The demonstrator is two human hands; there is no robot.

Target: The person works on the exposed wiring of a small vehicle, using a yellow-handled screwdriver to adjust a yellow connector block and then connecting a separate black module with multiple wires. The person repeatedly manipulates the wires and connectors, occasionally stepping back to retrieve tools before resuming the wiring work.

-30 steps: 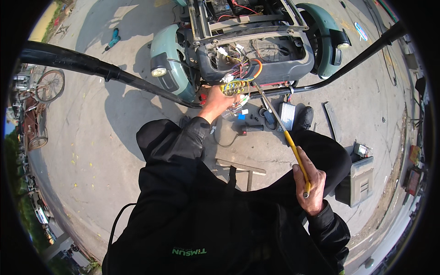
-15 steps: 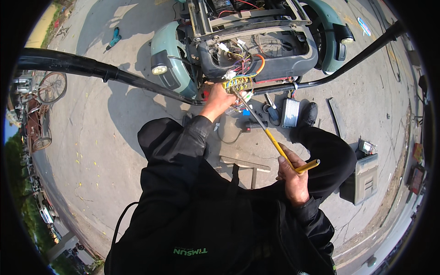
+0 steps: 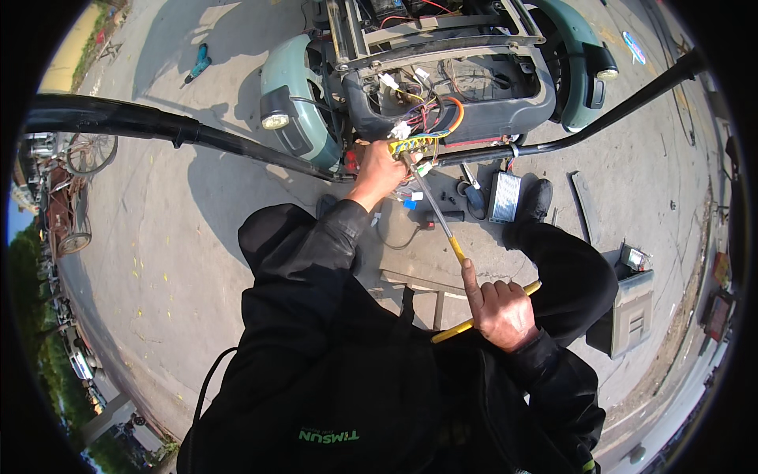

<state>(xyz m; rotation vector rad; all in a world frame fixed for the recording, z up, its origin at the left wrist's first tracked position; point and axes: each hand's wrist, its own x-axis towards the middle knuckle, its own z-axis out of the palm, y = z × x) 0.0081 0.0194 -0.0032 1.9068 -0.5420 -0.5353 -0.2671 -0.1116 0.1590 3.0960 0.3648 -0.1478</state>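
My left hand [image 3: 379, 172] grips a yellow terminal block [image 3: 409, 145] with several metal screws, from which coloured wires run up into the vehicle. In my right hand [image 3: 505, 312] is a long T-handle wrench [image 3: 434, 207] with yellow grips, the fingers wrapped over its crossbar and one finger laid along the shaft. The wrench's far tip meets the terminal block beside my left fingertips; its exact seat is too small to make out. Behind the block sits the open grey body [image 3: 489, 118] of a vehicle with pale green fenders [image 3: 296, 107], loose connectors and wires inside.
Black bars [image 3: 237, 141] slant in from both sides. A silver finned box [image 3: 504, 196] lies by my right foot, near a dark strip [image 3: 583, 207]. Further off are a grey plastic case [image 3: 628, 316] at right and a teal power drill [image 3: 197, 63] at upper left.
The wrench's crossbar has turned about the shaft, and my right hand has shifted from beneath it to a grip over it. My left hand keeps its hold on the terminal block.
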